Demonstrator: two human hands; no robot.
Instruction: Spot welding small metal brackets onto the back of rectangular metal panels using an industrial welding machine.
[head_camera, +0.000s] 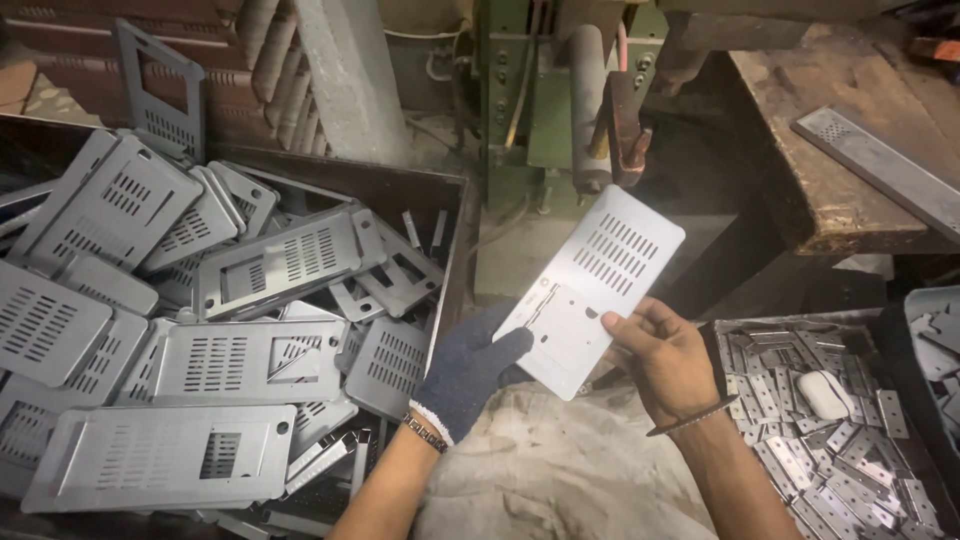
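Dim workshop light, sharp focus, mild glare on metal.

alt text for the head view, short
Two hands hold a slotted grey metal plate: gloved left hand at its lower edge, bare right hand at its side. A bin of similar plates sits left, a tray of small brackets right.

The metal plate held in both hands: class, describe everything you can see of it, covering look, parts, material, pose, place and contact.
The metal plate is a flat, pale grey rectangle with rounded corners, apparently sheet metal. Rows of narrow slots fill its upper half; a smaller flat piece lies on its lower half. It is held tilted, upper end pointing up and right, in front of a green machine. The gloved left hand grips its lower left edge, and the bare right hand pinches its lower right edge.
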